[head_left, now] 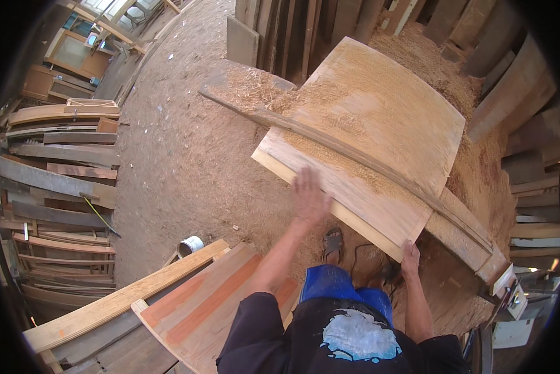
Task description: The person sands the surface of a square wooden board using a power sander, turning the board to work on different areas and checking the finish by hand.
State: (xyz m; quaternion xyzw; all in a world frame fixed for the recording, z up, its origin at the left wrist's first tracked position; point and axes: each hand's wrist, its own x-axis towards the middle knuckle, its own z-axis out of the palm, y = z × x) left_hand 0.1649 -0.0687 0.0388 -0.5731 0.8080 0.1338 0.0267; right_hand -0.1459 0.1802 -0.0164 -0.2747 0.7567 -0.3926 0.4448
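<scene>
A pale wooden board (348, 184) with a light yellow front edge lies slantwise before me, along the near side of a long dark wooden rail (355, 149). My left hand (311, 194), a little smeared by motion, rests on the board's near edge with its fingers stretched out. At the board's right-hand corner, my right hand (410, 257) grips the end, thumb on top and the other fingers partly hidden. Beyond the rail, a broad wooden panel (386, 106) is dusted with sawdust and shavings.
Planks (62, 168) lie stacked along the left. More boards (292, 37) lean at the back and right. A reddish wooden panel (211, 293) lies at lower left beside a white can (191, 245). Sawdust covers the floor (174, 124). My sandalled foot (333, 243) stands below the board.
</scene>
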